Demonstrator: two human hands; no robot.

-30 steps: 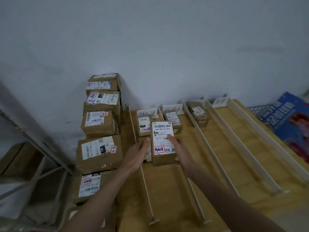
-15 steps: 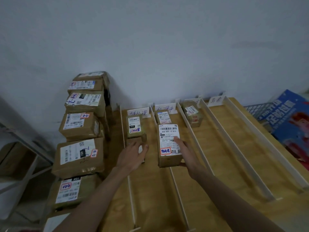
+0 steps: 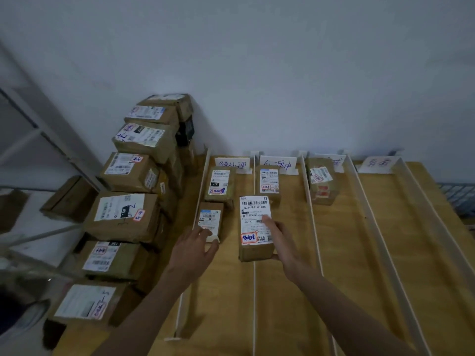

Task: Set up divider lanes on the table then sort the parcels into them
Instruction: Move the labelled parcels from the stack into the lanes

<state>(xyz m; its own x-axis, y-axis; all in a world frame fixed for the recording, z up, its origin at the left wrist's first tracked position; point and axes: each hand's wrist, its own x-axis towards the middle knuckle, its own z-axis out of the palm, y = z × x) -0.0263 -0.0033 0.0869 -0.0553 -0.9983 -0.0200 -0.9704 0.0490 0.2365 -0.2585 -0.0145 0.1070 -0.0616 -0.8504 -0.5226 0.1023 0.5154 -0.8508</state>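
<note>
Our right hand (image 3: 279,242) grips a parcel (image 3: 254,227), fingers laid across the label's right side and thumb curled under its near right corner. The parcel's long axis runs away from us toward the wall, label up, barcode at the far end and a red-edged sticker at the near end. It sits over the white divider (image 3: 254,291) that runs out from under its near edge, so we cannot tell which lane it belongs to.

Just left of this grip, our left hand (image 3: 194,253) lies with loosely spread fingers touching the near end of a small parcel (image 3: 209,219), also lengthwise toward the wall, in the lane to the left. Beyond it lies another parcel (image 3: 219,183); beyond the gripped one, a fourth (image 3: 268,181); further right, past the next divider, a fifth (image 3: 321,181). White cards (image 3: 231,164) stand at the lanes' far ends. Well left of both hands, a row of larger boxes (image 3: 123,217) is stacked on the table (image 3: 424,278).
</note>
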